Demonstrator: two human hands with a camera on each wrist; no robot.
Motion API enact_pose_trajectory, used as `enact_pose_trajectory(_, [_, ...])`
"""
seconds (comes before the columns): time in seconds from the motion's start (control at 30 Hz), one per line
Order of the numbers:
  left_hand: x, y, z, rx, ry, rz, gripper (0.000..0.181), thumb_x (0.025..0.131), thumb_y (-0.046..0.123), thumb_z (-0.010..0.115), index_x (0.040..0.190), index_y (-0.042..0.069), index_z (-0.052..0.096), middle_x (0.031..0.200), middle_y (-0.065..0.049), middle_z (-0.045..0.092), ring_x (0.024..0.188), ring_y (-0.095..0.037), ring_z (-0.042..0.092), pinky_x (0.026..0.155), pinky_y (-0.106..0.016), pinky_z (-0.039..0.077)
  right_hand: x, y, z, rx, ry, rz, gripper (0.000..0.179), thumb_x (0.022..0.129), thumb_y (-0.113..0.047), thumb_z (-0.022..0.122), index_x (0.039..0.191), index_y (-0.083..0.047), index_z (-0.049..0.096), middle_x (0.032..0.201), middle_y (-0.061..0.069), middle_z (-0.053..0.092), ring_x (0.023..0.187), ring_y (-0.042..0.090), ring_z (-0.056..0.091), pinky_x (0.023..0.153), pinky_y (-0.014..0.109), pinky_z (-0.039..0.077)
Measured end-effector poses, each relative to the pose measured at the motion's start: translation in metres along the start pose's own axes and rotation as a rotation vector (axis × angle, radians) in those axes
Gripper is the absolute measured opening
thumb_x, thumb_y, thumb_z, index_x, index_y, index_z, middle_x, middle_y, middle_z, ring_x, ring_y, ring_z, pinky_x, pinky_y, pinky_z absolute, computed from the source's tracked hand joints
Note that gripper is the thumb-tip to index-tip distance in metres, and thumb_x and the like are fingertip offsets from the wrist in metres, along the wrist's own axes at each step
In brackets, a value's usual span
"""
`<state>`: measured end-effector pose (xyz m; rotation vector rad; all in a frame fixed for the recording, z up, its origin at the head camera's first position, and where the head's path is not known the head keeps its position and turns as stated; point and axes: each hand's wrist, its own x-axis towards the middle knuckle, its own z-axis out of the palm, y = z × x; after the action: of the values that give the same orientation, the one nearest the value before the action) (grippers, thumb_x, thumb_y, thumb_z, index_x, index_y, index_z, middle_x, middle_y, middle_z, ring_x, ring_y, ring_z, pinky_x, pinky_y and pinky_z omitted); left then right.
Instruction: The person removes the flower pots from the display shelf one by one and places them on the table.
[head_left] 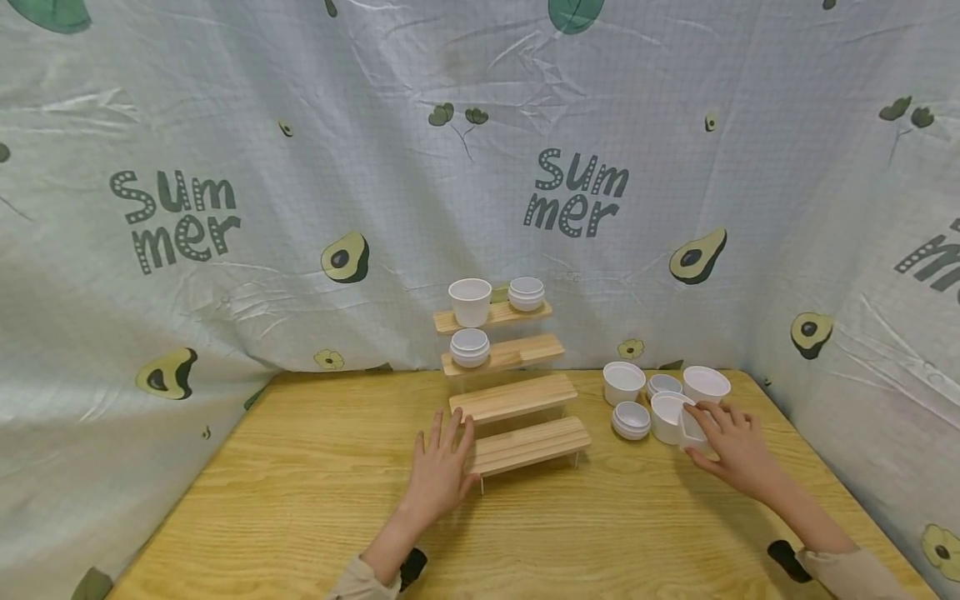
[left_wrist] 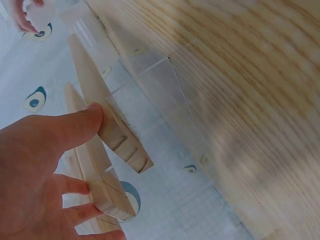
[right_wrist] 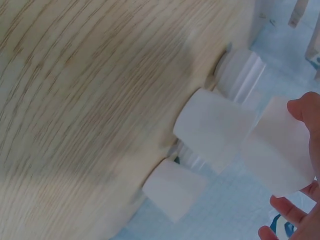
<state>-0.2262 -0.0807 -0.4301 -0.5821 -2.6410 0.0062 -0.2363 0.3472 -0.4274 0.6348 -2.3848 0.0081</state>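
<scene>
My right hand (head_left: 731,442) pinches a plain white cup (right_wrist: 280,150) between thumb and fingers, tilted and raised beside a group of white cups at the right. Closest to it in the right wrist view is another smooth cup (right_wrist: 215,122), which it partly overlaps. My left hand (head_left: 438,475) rests at the left end of a stepped wooden display stand (head_left: 525,396), fingers spread and fairly straight. In the left wrist view, its thumb touches the lowest shelf (left_wrist: 125,145), while its fingertips meet the shelf above (left_wrist: 107,192).
The stand's top shelf carries a tall cup (head_left: 471,303) and a ribbed white pot (head_left: 527,295); a second ribbed pot (head_left: 469,348) sits one step lower. On the wooden table (head_left: 300,483), another ribbed pot (head_left: 631,421) stands among the cups. A printed curtain (head_left: 420,192) hangs behind.
</scene>
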Motion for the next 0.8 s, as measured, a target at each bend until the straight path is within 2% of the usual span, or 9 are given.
enact_pose_trajectory(0.1, [0.000,0.000,0.000,-0.006,-0.004,-0.003,0.075,0.075,0.044,0.065,0.135,0.009,0.037,0.139,-0.015,0.034,0.127,-0.040,0.033,0.089,-0.057,0.039,-0.001,0.005,0.000,-0.008,0.012,-0.004,0.061,0.083,-0.055,0.049,0.116,-0.003,0.051,0.106,0.016,0.051,0.093,0.035,0.044,0.065,0.050,0.033])
enact_pose_trajectory(0.17, [0.000,-0.001,0.000,-0.014,-0.005,-0.004,0.075,0.075,0.044,0.066,0.135,0.009,0.036,0.139,-0.015,0.034,0.127,-0.040,0.033,0.090,-0.057,0.039,-0.002,0.008,0.001,-0.024,0.025,-0.011,0.068,0.086,-0.062,0.031,0.115,-0.003,0.051,0.106,0.016,0.052,0.091,0.035,0.045,0.063,0.050,0.034])
enact_pose_trajectory(0.23, [0.000,-0.001,-0.001,-0.020,-0.004,-0.006,0.076,0.075,0.044,0.066,0.135,0.009,0.036,0.140,-0.015,0.034,0.127,-0.040,0.032,0.090,-0.058,0.039,-0.002,0.012,0.002,-0.046,0.042,-0.015,0.075,0.086,-0.064,0.019,0.114,-0.004,0.051,0.105,0.017,0.052,0.089,0.036,0.046,0.061,0.050,0.035])
enact_pose_trajectory(0.37, [0.000,-0.002,-0.001,-0.019,-0.002,-0.005,0.075,0.075,0.044,0.065,0.135,0.009,0.036,0.140,-0.015,0.034,0.127,-0.040,0.032,0.089,-0.057,0.039,-0.003,0.020,0.005,-0.080,0.078,-0.012,0.078,0.085,-0.065,0.010,0.112,-0.004,0.051,0.103,0.017,0.052,0.086,0.037,0.047,0.057,0.050,0.036])
enact_pose_trajectory(0.8, [-0.001,-0.001,-0.001,-0.005,-0.020,0.002,0.076,0.077,0.047,0.063,0.136,0.010,0.034,0.140,-0.014,0.033,0.127,-0.040,0.033,0.090,-0.056,0.040,-0.008,0.046,0.012,-0.184,0.180,-0.054,0.076,0.087,-0.063,0.008,0.107,-0.005,0.053,0.095,0.018,0.055,0.079,0.038,0.050,0.050,0.047,0.032])
